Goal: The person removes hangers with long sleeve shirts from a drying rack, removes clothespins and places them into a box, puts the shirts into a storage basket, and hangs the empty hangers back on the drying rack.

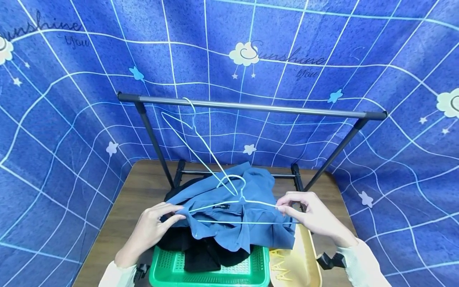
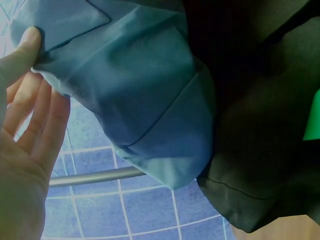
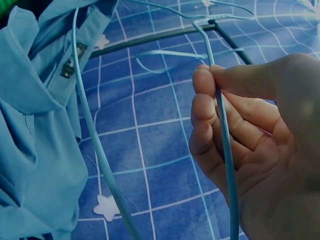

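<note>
My right hand (image 1: 310, 213) pinches one sloping arm of a light blue wire clothes hanger (image 1: 224, 222) between thumb and fingertips; the right wrist view shows the bare wire (image 3: 225, 130) crossing the fingers. A blue shirt (image 1: 258, 179) with a dark label inside its neck lies bunched behind and below the hanger. Its edge is pinched by my left hand (image 1: 154, 223), around the hanger's left end, which the cloth hides. In the left wrist view, the thumb presses the blue cloth (image 2: 135, 90) against the fingers, and the shirt hangs down from there.
A second hanger (image 1: 206, 145) hangs from the metal rail (image 1: 251, 107) of a black-legged rack. Below the shirt stands a green basket (image 1: 211, 279) holding black clothing (image 1: 202, 257). Beside it is a yellow basket (image 1: 312, 271). All stand on a wooden table (image 1: 130, 187) before a blue patterned curtain.
</note>
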Motion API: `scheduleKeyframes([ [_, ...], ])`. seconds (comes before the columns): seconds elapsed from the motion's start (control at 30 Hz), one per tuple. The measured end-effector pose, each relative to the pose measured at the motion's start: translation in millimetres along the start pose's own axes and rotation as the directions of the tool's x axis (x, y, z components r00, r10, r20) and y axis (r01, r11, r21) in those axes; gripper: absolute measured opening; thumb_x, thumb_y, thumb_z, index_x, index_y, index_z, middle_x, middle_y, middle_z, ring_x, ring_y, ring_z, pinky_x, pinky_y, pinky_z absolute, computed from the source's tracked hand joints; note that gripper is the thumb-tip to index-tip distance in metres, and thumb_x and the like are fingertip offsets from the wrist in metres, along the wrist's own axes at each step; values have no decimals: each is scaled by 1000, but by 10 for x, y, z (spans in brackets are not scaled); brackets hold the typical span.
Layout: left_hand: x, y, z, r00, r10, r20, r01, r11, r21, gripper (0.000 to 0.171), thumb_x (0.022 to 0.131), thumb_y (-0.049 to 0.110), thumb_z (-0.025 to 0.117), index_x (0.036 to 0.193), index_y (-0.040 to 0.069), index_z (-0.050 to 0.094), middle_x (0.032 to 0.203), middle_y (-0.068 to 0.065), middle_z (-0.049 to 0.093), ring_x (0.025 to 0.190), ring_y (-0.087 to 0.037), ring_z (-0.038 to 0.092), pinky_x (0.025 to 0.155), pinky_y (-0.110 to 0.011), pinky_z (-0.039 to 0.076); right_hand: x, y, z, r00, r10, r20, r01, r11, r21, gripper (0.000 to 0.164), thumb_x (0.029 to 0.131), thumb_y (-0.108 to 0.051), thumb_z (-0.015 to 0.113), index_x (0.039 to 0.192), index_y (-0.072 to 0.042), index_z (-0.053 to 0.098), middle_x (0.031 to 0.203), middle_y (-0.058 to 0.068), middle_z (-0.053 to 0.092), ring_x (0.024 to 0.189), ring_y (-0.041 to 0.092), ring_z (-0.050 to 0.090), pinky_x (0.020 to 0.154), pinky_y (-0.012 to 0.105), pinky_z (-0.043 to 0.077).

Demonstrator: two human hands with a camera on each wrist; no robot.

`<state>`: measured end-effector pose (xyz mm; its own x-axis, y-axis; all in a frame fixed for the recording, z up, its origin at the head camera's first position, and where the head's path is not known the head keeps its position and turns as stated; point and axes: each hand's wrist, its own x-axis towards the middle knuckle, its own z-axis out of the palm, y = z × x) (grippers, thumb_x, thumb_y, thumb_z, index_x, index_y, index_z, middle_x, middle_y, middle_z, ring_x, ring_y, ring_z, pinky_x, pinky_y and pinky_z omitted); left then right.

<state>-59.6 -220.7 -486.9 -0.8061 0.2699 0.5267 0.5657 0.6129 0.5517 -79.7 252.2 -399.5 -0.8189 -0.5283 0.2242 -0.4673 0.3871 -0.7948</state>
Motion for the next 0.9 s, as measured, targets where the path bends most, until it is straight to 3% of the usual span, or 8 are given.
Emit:
scheduleKeyframes([
  [0.2,-3,5,19,1000,-2,8,2,999,-49,36,83,4,91,111,24,84,104,13,78,89,-7,72,73,-20,53,-112,9,-67,1000,-3,5,2,998,61,22,103,-2,70,109,-21,78,89,-2,74,81,16,70,78,26,54],
  [0.37,-8,7,33,1000,15,-9,-16,996,-88,37,82,1,91,111,23,84,103,10,79,89,-9,74,75,-15,52,-195,23,-92,1000,-8,17,6,995,104,23,103,3,67,111,-16,78,92,-1,74,82,13,69,72,27,55],
  [0.63,-49,-14,24,1000,11,-25,-12,997,-78,37,81,-1,91,110,21,85,101,9,80,83,-6,71,70,-18,52,-374,78,-202,998,-7,-66,11,998,55,28,100,7,69,112,-16,78,96,0,75,88,14,69,85,21,53],
  [0.9,-52,-21,32,1000,-19,-7,18,996,-84,35,82,0,90,109,21,85,99,8,80,76,-4,65,62,-17,47,-660,208,-341,992,49,-119,-37,994,107,26,99,13,66,111,-8,76,98,0,75,84,11,73,78,27,63],
])
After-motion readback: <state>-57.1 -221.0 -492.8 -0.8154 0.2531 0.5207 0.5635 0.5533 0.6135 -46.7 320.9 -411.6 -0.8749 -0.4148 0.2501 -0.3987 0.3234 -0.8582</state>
